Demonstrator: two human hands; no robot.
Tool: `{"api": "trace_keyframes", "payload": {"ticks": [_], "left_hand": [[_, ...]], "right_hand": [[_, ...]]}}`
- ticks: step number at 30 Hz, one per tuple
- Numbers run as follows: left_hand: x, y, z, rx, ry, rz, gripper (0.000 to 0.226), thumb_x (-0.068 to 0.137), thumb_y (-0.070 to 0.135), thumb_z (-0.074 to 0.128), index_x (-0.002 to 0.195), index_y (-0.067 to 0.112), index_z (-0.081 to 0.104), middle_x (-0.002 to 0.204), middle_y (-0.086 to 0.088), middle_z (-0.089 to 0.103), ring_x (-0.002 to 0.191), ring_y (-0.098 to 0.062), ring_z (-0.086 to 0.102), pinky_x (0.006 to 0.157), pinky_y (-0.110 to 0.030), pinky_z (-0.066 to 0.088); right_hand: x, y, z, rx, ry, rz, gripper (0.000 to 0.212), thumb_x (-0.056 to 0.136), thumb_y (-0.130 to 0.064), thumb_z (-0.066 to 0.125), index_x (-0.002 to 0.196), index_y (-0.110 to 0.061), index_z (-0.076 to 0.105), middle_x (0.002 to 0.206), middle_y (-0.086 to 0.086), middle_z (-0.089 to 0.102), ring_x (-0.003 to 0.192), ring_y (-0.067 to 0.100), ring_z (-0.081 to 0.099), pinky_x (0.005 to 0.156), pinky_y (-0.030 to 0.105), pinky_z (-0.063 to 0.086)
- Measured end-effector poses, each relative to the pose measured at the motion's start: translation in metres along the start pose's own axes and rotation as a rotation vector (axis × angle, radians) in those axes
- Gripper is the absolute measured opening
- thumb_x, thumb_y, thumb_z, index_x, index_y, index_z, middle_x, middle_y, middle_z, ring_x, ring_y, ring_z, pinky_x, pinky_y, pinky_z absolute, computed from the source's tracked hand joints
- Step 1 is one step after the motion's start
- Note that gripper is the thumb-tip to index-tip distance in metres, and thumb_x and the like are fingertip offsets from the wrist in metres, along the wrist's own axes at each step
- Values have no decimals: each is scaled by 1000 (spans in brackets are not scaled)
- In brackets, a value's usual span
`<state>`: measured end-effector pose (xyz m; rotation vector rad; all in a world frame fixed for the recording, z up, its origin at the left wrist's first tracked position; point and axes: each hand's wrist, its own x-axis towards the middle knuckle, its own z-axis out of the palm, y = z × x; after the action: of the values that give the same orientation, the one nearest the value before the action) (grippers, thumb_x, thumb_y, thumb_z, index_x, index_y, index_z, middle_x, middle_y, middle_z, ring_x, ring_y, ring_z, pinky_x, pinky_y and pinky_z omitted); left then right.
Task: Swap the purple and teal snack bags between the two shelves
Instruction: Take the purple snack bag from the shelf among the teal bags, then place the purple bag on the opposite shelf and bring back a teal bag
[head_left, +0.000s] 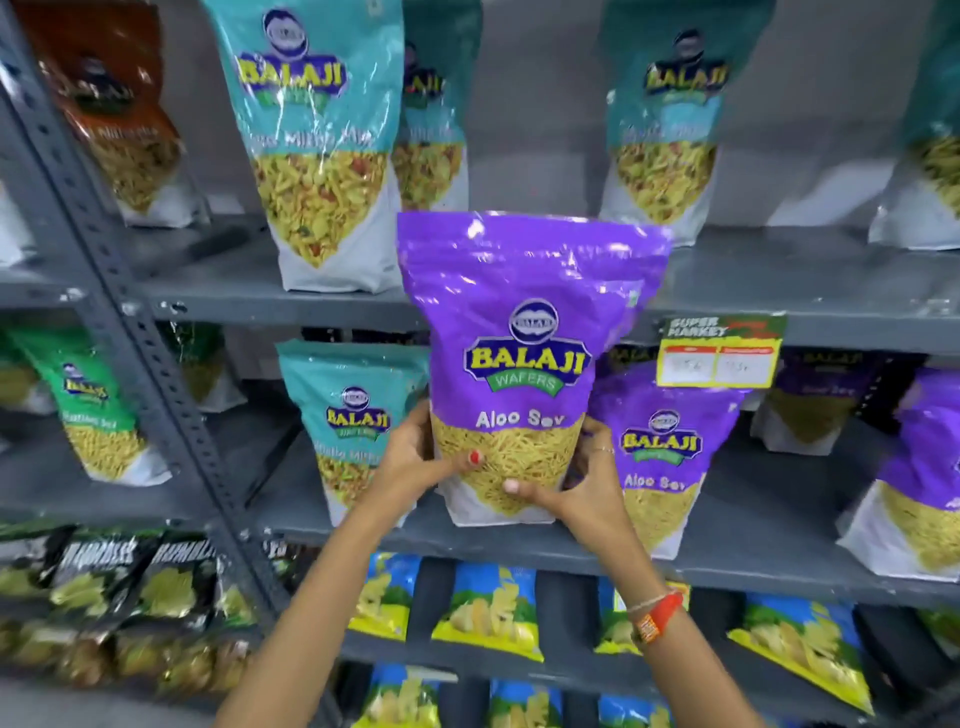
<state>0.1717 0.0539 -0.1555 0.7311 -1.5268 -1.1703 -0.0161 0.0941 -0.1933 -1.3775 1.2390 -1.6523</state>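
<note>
purple bag (519, 332) in both hands' grip, overlapping upper shelf edge (779, 304)

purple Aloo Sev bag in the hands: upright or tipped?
Upright. The purple bag has its sealed top up and base down, with the left hand and right hand gripping its lower sides.

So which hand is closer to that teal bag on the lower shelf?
Left. The left hand grips the purple bag right beside the teal bag; the right hand holds the purple bag's far side.
</note>
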Motion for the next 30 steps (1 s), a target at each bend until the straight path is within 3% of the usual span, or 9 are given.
{"api": "trace_keyframes", "payload": {"ticks": [4, 8, 13, 18, 20, 23, 26, 28, 30], "left_hand": [[-9, -61, -14, 54, 48, -126, 83, 31, 55, 85, 102, 25, 53, 99, 5, 69, 89, -5, 65, 87, -37, 52], [-13, -104, -31, 81, 78, -219, 74, 36, 37, 86, 100, 27, 51, 101, -1, 64, 93, -20, 61, 91, -42, 49], [1, -142, -34, 42, 53, -304, 63, 60, 3, 79, 112, 17, 46, 111, -12, 61, 102, -23, 58, 78, -18, 52], [15, -174, -42, 77, 5, -357, 61, 55, 13, 81, 105, 26, 48, 114, -12, 61, 104, -23, 58, 91, -36, 50], [16, -187, -48, 85, -16, -394, 60, 61, 4, 79, 107, 26, 46, 117, -11, 59, 109, -24, 56, 96, -40, 47], [20, -197, -50, 78, -6, -410, 59, 64, 7, 78, 109, 27, 46, 118, -7, 58, 112, -21, 55, 99, -38, 45], [21, -200, -46, 91, -2, -369, 61, 65, 8, 76, 114, 25, 44, 117, 0, 57, 105, -2, 58, 96, -26, 46], [11, -203, -47, 72, 20, -339, 64, 69, 2, 72, 122, 21, 42, 123, 4, 53, 106, 12, 54, 95, -13, 42], [-13, -201, -55, 42, 118, -359, 56, 71, 2, 71, 118, 20, 48, 120, 4, 56, 107, 7, 56, 95, -12, 42]], "right_hand": [[1, 57, 11, -53, -77, 125, 87, 40, -29, 95, 106, -34, 39, 120, 8, 60, 108, 16, 63, 87, 26, 54], [6, 97, 24, -140, -145, 186, 85, 49, -3, 90, 109, -27, 35, 114, -1, 60, 111, 21, 60, 95, 33, 50], [19, 131, 29, -184, -135, 236, 84, 55, 6, 85, 116, -13, 31, 112, -8, 54, 107, 10, 55, 87, 13, 50], [25, 165, 34, -218, -118, 337, 91, 54, -2, 88, 126, -9, 33, 124, 7, 53, 116, 20, 54, 101, 37, 47], [23, 172, 40, -220, -108, 359, 93, 56, 0, 87, 131, -5, 32, 123, 5, 52, 115, 18, 55, 94, 24, 49], [22, 172, 47, -172, -75, 335, 104, 53, -7, 88, 138, -4, 28, 121, -3, 51, 103, -9, 57, 82, 6, 47], [9, 167, 55, -157, 108, 299, 112, 47, -27, 87, 141, -9, 28, 134, 2, 47, 121, 2, 51, 100, 20, 43], [-13, 162, 70, -214, 274, 237, 91, 56, -26, 83, 134, -18, 38, 134, 7, 44, 124, 15, 48, 103, 29, 41], [-37, 159, 93, -215, 352, 135, 62, 65, -14, 76, 119, -25, 48, 119, 6, 51, 112, 18, 53, 97, 32, 47]]}}
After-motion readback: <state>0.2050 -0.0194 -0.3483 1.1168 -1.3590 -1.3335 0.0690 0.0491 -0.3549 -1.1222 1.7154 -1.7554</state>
